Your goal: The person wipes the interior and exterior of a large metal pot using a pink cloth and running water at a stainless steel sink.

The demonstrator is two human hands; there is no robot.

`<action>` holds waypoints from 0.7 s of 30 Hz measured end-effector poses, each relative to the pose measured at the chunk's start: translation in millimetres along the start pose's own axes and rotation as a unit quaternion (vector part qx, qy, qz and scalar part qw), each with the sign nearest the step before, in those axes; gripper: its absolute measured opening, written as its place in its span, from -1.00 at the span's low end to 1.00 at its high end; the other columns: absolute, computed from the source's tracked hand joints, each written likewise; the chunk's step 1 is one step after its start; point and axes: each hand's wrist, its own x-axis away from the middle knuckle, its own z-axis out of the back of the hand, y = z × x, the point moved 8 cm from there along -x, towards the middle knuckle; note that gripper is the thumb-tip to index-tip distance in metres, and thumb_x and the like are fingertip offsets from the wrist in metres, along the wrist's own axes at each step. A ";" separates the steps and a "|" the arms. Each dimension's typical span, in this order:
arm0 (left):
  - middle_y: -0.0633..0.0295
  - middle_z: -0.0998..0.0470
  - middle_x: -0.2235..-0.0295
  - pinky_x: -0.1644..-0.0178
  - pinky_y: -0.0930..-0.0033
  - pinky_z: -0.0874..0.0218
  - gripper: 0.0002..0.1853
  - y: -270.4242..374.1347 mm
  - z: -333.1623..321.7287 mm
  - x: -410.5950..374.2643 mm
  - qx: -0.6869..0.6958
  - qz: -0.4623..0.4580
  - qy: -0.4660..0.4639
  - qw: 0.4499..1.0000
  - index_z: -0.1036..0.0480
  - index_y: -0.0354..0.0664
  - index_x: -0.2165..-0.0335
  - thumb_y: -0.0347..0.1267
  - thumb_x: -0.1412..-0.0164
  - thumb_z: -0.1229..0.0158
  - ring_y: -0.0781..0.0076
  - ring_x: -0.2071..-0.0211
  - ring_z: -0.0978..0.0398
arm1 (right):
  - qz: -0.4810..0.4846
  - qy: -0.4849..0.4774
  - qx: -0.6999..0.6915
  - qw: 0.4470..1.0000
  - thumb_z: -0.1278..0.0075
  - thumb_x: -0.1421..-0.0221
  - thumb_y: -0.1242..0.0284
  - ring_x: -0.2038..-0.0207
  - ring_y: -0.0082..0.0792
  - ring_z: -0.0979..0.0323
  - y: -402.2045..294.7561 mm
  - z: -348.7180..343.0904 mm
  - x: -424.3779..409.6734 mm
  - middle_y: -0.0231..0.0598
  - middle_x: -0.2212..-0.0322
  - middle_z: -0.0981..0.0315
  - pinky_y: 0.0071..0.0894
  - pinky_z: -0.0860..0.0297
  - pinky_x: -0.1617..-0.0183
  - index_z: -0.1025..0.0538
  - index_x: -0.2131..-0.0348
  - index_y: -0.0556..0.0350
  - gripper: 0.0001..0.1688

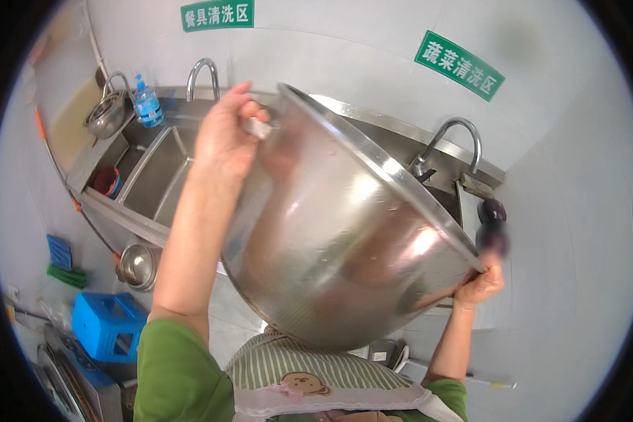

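A large stainless-steel pot fills the middle of the view, held up tilted with its mouth turned away from me, over the sinks. My left hand is closed around the side handle at the pot's upper left. Lower down on the right, my right hand grips the pot near its rim. The base rests close to or against my striped apron; contact is unclear. The pot's inside is hidden from me.
Behind are steel sink basins with a left faucet and a right faucet. A blue soap bottle and stacked metal bowls stand left. Dark eggplant-like items lie right. Below left are a blue stool and a metal pot.
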 end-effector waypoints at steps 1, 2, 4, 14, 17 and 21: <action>0.45 -0.22 0.65 0.60 0.57 0.00 -0.66 12.6 7.4 -2.2 -0.009 0.000 -0.021 1.000 -0.29 -0.22 0.06 -0.44 -0.18 -0.05 0.60 0.61 -0.27 | 0.026 0.005 0.009 1.000 0.22 -0.03 -0.31 0.64 -0.46 -0.09 -17.6 -8.5 9.9 -0.32 0.72 -0.09 -0.48 0.06 0.57 -0.21 0.72 0.17 -0.13; 0.49 -0.16 0.67 0.62 0.60 0.05 -0.65 26.4 17.2 2.7 -0.047 -0.005 -0.029 0.998 -0.28 -0.21 0.04 -0.46 -0.17 -0.05 0.66 0.60 -0.25 | 0.056 0.010 0.007 0.998 0.22 -0.03 -0.31 0.64 -0.42 -0.12 -39.2 -19.2 17.4 -0.30 0.73 -0.11 -0.47 0.02 0.57 -0.22 0.73 0.15 -0.14; 0.51 -0.10 0.68 0.55 0.62 -0.01 -0.62 62.5 64.7 -4.2 0.003 -0.008 -0.018 1.000 -0.29 -0.21 0.01 -0.49 -0.17 -0.05 0.67 0.63 -0.11 | 0.105 0.009 0.007 0.994 0.12 0.05 -0.29 0.66 -0.33 -0.18 -71.8 -42.1 43.5 -0.32 0.78 -0.14 -0.42 -0.03 0.58 -0.24 0.75 0.11 -0.18; 0.51 -0.19 0.72 0.53 0.66 -0.29 -0.60 126.7 283.2 3.3 0.046 -0.018 0.103 0.993 -0.32 -0.04 -0.03 -0.53 -0.21 0.10 0.76 0.72 -0.16 | 0.282 -0.239 0.042 0.928 -0.12 0.39 -0.30 0.70 -0.40 -0.15 -209.4 -154.0 155.4 -0.45 0.71 -0.21 -0.45 0.01 0.58 -0.28 0.69 -0.02 -0.25; 0.46 -0.28 0.63 0.51 0.66 -0.29 -0.57 121.0 334.9 10.8 0.070 -0.025 0.141 0.987 -0.26 -0.03 -0.06 -0.53 -0.22 0.10 0.74 0.70 -0.17 | 0.330 -0.272 0.067 0.901 -0.10 0.40 -0.31 0.69 -0.39 -0.15 -217.2 -173.4 176.3 -0.45 0.70 -0.20 -0.45 0.03 0.59 -0.28 0.69 -0.01 -0.25; 0.41 -0.33 0.52 0.40 0.64 -0.30 -0.58 121.1 351.6 10.7 0.108 -0.026 0.112 0.987 -0.25 -0.07 -0.08 -0.49 -0.24 0.07 0.71 0.60 -0.19 | 0.348 -0.271 0.061 0.895 -0.12 0.33 -0.23 0.67 -0.38 -0.15 -219.0 -186.0 171.7 -0.43 0.70 -0.19 -0.46 0.03 0.59 -0.27 0.71 -0.03 -0.31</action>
